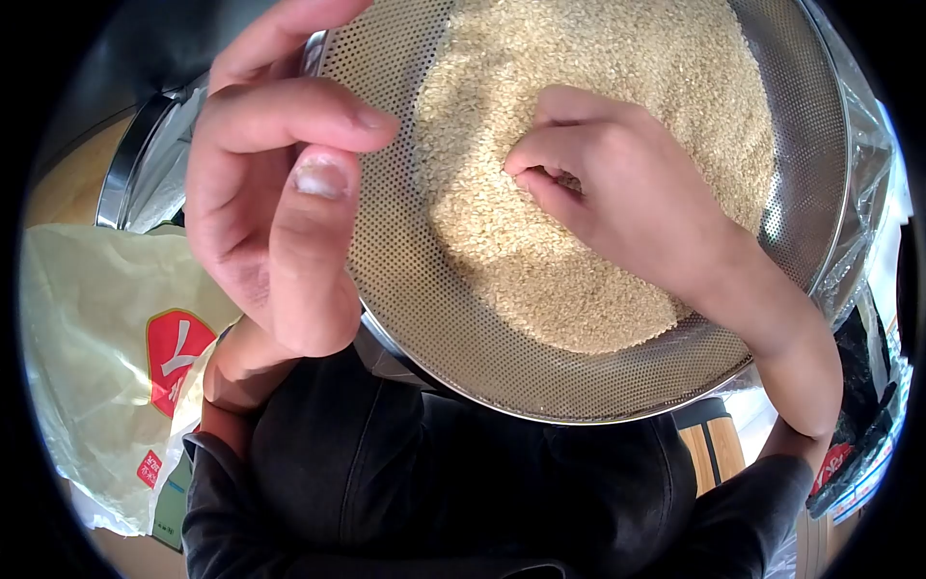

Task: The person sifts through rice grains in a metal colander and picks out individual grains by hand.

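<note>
A round metal sieve [381, 207] with a perforated bottom lies above my lap. In it is a broad heap of small pale tan grains [598, 299] that look like sesame seeds. My right hand [617, 183] is over the heap, thumb and forefinger pinched together at the grains' surface; what is between the fingertips is too small to make out. My left hand [280, 183] is raised close to the camera, in front of the sieve's left rim. Its fingers are loosely bent and apart, thumb below the forefinger, with nothing visible in them.
A pale plastic bag [92, 318] with a red label stands at the left. Behind it is a metal-rimmed container [135, 164] with clear plastic. Crinkled clear plastic [863, 183] lies along the sieve's right side, near a black bag [854, 415].
</note>
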Motion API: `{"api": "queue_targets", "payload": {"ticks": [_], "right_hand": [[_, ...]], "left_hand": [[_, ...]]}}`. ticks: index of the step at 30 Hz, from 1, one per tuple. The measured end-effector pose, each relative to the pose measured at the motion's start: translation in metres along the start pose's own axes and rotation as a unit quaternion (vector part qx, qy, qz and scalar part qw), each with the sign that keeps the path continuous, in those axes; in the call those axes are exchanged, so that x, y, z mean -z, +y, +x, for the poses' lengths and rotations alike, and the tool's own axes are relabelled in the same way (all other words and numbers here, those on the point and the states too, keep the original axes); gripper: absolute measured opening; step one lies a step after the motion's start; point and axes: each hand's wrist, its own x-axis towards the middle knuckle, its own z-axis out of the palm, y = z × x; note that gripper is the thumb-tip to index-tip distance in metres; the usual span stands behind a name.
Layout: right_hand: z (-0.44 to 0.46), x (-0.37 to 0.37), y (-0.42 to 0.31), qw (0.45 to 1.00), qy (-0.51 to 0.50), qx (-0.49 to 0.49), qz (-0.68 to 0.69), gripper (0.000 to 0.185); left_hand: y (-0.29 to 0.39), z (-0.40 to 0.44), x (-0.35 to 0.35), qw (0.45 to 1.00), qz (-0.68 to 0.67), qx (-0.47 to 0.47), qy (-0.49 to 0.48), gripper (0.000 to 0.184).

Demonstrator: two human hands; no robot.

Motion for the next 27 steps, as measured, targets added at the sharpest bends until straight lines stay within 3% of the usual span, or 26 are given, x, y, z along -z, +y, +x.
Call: {"api": "queue_targets", "payload": {"ticks": [27], "right_hand": [[0.0018, 0.0026, -0.0014, 0.998, 0.022, -0.02, -0.05, 0.006]], "left_hand": [[0.0015, -0.0006, -0.0029, 1.0, -0.005, 0.0, -0.001, 0.019]]}}
